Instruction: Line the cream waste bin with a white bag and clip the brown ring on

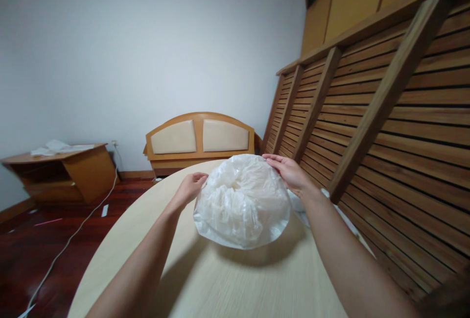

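A round, puffed-up white plastic bag (242, 205), thin and partly see-through, is in front of me, its crinkled folds gathered toward the middle. Its near edge looks slightly raised, with a shadow on the tabletop below. My left hand (191, 188) grips the bag's upper left edge, fingertips partly hidden behind it. At the upper right edge, my right hand (288, 170) pinches the rim between thumb and fingers. What the bag contains, if anything, I cannot make out.
Under the bag is a round pale wooden table (147, 227). More white plastic (296, 203) lies beyond my right forearm. Slatted wooden panels (367, 127) lean along the right. A headboard (200, 136) stands behind, a low cabinet (88, 176) and a cable (79, 230) at left.
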The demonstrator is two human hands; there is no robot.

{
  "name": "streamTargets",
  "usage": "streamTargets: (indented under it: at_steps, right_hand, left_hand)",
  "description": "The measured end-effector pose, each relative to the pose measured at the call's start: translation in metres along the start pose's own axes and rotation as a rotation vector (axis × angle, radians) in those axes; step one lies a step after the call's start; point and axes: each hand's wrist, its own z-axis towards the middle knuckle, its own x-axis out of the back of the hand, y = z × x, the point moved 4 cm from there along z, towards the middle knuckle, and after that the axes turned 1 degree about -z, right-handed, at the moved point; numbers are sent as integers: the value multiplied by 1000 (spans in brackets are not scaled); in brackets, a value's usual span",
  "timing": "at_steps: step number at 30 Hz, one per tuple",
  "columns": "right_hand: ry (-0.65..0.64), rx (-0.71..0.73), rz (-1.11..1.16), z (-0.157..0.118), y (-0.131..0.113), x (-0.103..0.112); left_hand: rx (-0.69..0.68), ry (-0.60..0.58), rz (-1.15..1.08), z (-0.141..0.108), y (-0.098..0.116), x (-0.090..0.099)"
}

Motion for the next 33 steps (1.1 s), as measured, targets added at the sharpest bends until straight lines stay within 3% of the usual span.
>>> streamTargets:
  at_steps: [3,6,10,13,19,25,28,33]
  right_hand:
    - [-26,-12,-37,3,9,-12]
    - [-72,-4,-31,2,13,-22]
    - [-154,35,-116,-3,12,-29]
    - [-240,80,-259,-7,7,-32]
    - [-294,33,-597,-17,0,-9]
    - [-554,21,-736,-25,0,15]
    - [-520,21,-622,-25,-7,16]
    - [-207,99,-353,-14,-14,18]
  left_hand:
    - [-38,38,5,-2,11,0]
    - [16,-11,-7,-7,16,-5]
    - [134,-188,-98,-13,9,-15]
    - [86,-147,-30,-7,0,-13]
    - [46,8,119,6,-14,-1]
    - [54,-8,238,4,-23,2]
    - [67,-35,287,4,-28,3]
    - [-23,67,330,4,-14,5]
